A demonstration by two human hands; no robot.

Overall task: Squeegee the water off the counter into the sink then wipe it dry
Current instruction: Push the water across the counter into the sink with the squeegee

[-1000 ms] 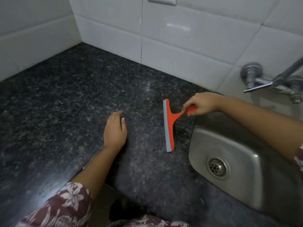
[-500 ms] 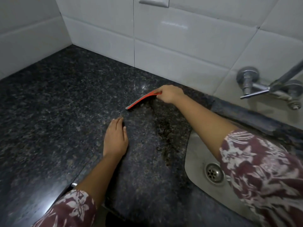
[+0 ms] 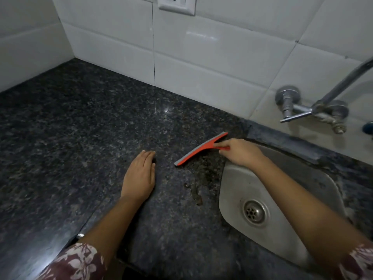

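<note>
An orange squeegee with a grey rubber blade lies slanted on the dark speckled granite counter, just left of the steel sink. My right hand grips its orange handle at the sink's upper left corner. Flat on the counter, palm down and fingers together, rests my left hand, a little left of the blade's lower end. A wet patch with small puddles shows on the granite between the blade and the sink rim.
The sink's drain is at the lower right. A wall tap with a lever and long spout sticks out above the sink. White tiled walls close the back and left; a socket sits high on the back wall.
My right hand pulled the squeegee from the back of the counter down and right toward the sink. The left hand stayed in place.
</note>
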